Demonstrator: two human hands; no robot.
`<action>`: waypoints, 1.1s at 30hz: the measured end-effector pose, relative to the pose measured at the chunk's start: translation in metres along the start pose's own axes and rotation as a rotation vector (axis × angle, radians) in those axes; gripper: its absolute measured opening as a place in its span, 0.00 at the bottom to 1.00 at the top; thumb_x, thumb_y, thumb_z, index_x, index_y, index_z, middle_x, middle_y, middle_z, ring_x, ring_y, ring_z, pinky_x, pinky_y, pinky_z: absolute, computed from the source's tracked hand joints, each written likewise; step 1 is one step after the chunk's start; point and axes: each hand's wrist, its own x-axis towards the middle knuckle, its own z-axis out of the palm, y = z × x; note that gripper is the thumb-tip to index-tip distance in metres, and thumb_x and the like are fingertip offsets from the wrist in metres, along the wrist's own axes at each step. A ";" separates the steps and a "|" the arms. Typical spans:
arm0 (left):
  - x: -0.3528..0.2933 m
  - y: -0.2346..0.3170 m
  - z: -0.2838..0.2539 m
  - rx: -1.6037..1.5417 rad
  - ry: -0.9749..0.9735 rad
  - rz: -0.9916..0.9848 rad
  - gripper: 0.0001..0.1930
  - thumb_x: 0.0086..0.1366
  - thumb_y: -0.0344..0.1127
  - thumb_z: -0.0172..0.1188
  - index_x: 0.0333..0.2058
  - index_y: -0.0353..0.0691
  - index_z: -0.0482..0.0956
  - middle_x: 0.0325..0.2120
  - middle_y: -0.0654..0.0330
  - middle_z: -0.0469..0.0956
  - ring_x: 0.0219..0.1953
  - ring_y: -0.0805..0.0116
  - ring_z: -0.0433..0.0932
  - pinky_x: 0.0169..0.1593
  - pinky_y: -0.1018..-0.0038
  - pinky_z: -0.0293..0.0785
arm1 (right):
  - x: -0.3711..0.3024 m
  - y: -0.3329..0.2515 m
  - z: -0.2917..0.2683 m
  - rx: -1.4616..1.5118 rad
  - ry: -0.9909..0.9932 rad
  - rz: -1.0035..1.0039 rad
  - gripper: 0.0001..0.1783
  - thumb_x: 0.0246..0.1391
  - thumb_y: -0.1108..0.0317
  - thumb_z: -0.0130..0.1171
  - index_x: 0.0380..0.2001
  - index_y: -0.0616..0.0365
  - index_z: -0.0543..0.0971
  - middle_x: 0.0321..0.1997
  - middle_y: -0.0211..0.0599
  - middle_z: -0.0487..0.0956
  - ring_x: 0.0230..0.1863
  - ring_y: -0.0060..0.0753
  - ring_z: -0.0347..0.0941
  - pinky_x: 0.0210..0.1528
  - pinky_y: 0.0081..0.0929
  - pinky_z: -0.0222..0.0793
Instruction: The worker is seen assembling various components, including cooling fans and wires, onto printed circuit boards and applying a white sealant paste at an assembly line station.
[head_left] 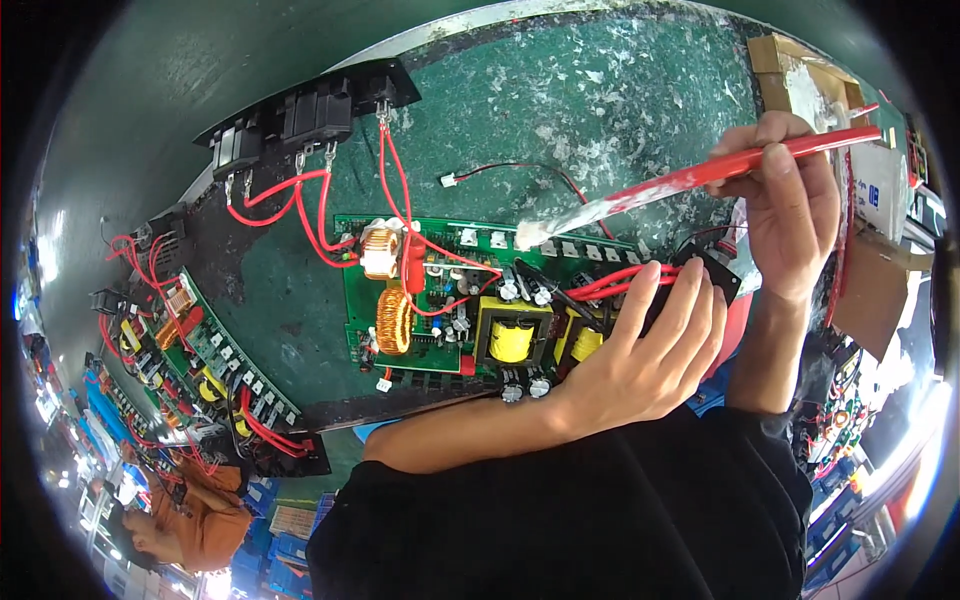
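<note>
The circuit board (362,297) lies flat on the desk (470,100) at the centre of the frame. Treat it as stiff but fragile; the copper coil (393,322) and yellow transformers (512,343) probably make it heavy for its size. Take hold by the bare left edge or the black end plate (718,278), never by the flexible red wires (612,286). The left hand (650,350) lies over the right end, fingers extended and close together; whether it grips cannot be told. The right hand (785,190) is closed on the brush (660,187), which should be light, with a stiff handle and soft, white-smeared bristles near the board's upper edge. Hold it by the clean red section. A black socket panel (320,112), wired to the board, stands upper left.
</note>
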 end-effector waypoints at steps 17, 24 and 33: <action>0.001 0.000 0.001 0.032 -0.008 -0.005 0.24 0.59 0.47 0.54 0.49 0.38 0.78 0.50 0.54 0.78 0.59 0.58 0.74 0.64 0.46 0.60 | -0.005 0.003 -0.015 0.024 0.016 -0.005 0.14 0.67 0.67 0.49 0.49 0.67 0.69 0.41 0.50 0.80 0.35 0.33 0.80 0.39 0.27 0.80; -0.001 -0.002 0.005 0.012 0.090 0.085 0.19 0.60 0.40 0.52 0.44 0.36 0.81 0.47 0.53 0.80 0.54 0.58 0.78 0.62 0.55 0.67 | -0.004 0.006 -0.030 0.079 0.001 -0.046 0.15 0.66 0.68 0.49 0.49 0.68 0.68 0.41 0.51 0.80 0.36 0.33 0.80 0.39 0.27 0.80; -0.001 -0.003 0.003 -0.054 0.154 0.114 0.17 0.61 0.37 0.52 0.43 0.37 0.83 0.44 0.55 0.82 0.52 0.59 0.80 0.60 0.57 0.71 | -0.006 0.006 -0.042 0.053 0.016 -0.082 0.15 0.67 0.66 0.47 0.48 0.69 0.69 0.40 0.51 0.79 0.35 0.34 0.79 0.40 0.28 0.79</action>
